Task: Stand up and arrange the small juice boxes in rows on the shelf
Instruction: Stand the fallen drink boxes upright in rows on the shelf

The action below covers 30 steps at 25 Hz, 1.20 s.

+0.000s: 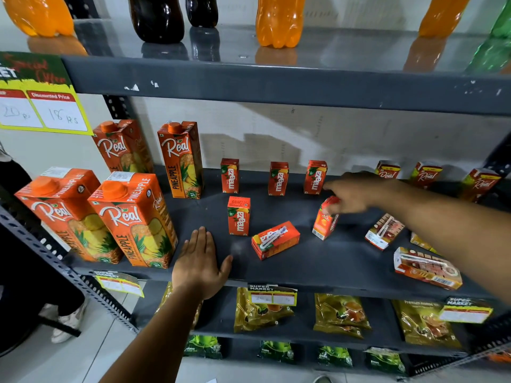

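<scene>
Small red Maaza juice boxes sit on the dark middle shelf (pixel 318 266). Three stand upright in a back row (pixel 278 178). One more stands in front of them (pixel 239 215). Another lies flat on its side (pixel 275 240). My right hand (pixel 352 193) pinches the top of a tilted Maaza box (pixel 325 219), whose bottom rests on the shelf. My left hand (pixel 200 262) lies flat on the shelf's front edge, fingers spread, holding nothing. Small Real juice boxes lie flat at the right (pixel 383 231) (pixel 427 268), partly behind my right forearm; others stand at the back right (pixel 425 174).
Tall Real pineapple cartons (pixel 132 219) fill the shelf's left part. Soda bottles (pixel 279 20) stand on the shelf above. Tea packets (pixel 341 313) lie on the shelf below. A price sign (pixel 44 106) hangs at upper left. A person's shoe (pixel 69 319) is on the floor at left.
</scene>
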Each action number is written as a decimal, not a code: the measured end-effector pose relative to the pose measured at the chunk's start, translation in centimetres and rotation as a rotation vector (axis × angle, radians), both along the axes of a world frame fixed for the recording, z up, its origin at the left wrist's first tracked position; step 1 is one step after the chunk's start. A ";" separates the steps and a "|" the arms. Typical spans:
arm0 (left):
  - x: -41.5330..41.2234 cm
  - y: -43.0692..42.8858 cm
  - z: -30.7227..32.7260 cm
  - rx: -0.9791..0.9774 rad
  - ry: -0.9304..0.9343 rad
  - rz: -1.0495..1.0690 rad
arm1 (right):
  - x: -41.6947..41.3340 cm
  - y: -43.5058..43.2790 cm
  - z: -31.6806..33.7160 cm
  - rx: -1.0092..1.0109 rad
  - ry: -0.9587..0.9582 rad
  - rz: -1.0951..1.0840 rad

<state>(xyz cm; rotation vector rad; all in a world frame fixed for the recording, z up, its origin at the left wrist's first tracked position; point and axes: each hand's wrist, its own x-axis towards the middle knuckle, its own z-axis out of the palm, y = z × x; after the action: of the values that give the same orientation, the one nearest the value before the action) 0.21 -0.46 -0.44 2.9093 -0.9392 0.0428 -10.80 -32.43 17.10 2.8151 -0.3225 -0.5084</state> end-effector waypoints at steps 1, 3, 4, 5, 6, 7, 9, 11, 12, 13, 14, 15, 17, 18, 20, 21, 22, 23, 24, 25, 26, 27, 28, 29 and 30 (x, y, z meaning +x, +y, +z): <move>0.0 0.0 0.0 -0.004 0.001 0.000 | 0.2 0.4 0.0 -0.002 0.004 -0.052; 0.0 0.0 0.1 -0.009 0.001 0.000 | 0.6 1.2 -0.3 0.027 0.011 -0.144; 0.0 0.0 0.1 -0.011 0.002 0.000 | 0.7 1.6 -0.5 0.028 0.008 -0.189; 0.0 0.0 0.1 -0.014 0.003 0.001 | 0.7 2.0 -0.7 0.015 -0.024 -0.172; 0.0 0.0 0.1 -0.016 0.004 0.001 | 0.5 2.5 -0.6 0.036 -0.060 -0.193; 0.0 0.0 0.1 -0.016 0.005 0.002 | 0.4 2.6 -0.6 0.041 -0.084 -0.214; 0.0 0.0 0.0 -0.017 0.002 0.000 | 0.4 2.6 -0.5 -0.002 -0.229 -0.200; 0.0 0.0 0.0 -0.013 0.001 -0.002 | 0.4 3.4 -0.6 0.085 -0.361 -0.010; 0.0 0.0 0.0 -0.008 0.000 -0.003 | 0.2 4.3 -0.9 0.146 -0.340 0.121; 0.0 0.0 0.0 -0.002 -0.002 -0.004 | 0.1 5.4 -1.7 0.193 -0.286 0.238; 0.0 0.0 0.1 0.005 -0.004 -0.005 | 0.0 6.8 -2.7 0.205 -0.231 0.327; 0.0 0.0 0.1 0.010 -0.003 -0.005 | 0.0 7.9 -4.2 0.188 -0.176 0.374; 0.0 0.1 0.1 0.001 0.004 -0.003 | 0.5 9.5 -6.5 0.132 -0.096 0.367; 0.0 0.0 0.1 -0.003 0.008 -0.003 | 1.1 9.8 -7.4 0.127 -0.071 0.343; 0.0 0.0 0.1 0.000 0.011 -0.005 | 2.0 10.4 -8.2 0.128 -0.080 0.316; 0.0 0.0 0.2 0.004 0.013 -0.004 | 2.2 10.5 -8.3 0.128 -0.109 0.312; -0.1 0.0 0.2 0.006 0.012 -0.004 | 2.4 10.5 -8.5 0.139 -0.149 0.299; -0.1 0.0 0.3 0.005 0.010 -0.004 | 2.3 10.5 -8.7 0.181 -0.210 0.262; -0.1 0.0 0.3 0.003 0.009 -0.003 | 2.1 10.5 -9.0 0.259 -0.303 0.195; -0.1 0.0 0.3 0.000 0.009 -0.002 | 1.8 10.5 -9.4 0.359 -0.429 0.102; 0.0 0.0 0.2 -0.003 0.009 0.000 | 1.7 10.6 -9.8 0.459 -0.581 -0.010; 0.0 0.0 0.2 -0.003 0.009 -0.001 | 1.6 10.6 -10.2 0.559 -0.738 -0.136; 0.0 -0.1 0.1 -0.003 0.008 -0.003 | 1.8 10.8 -10.8 0.649 -0.884 -0.262; 0.0 -0.1 0.1 -0.006 0.003 -0.003 | 2.0 11.1 -11.4 0.716 -1.009 -0.369; 0.0 0.0 0.0 -0.009 -0.002 -0.003 | 2.3 11.5 -12.0 0.757 -1.107 -0.453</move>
<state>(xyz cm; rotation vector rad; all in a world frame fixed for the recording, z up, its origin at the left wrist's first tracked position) 0.23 -0.50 -0.43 2.8997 -0.9415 0.0505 -8.46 -20.91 5.09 3.4275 -1.1801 1.1881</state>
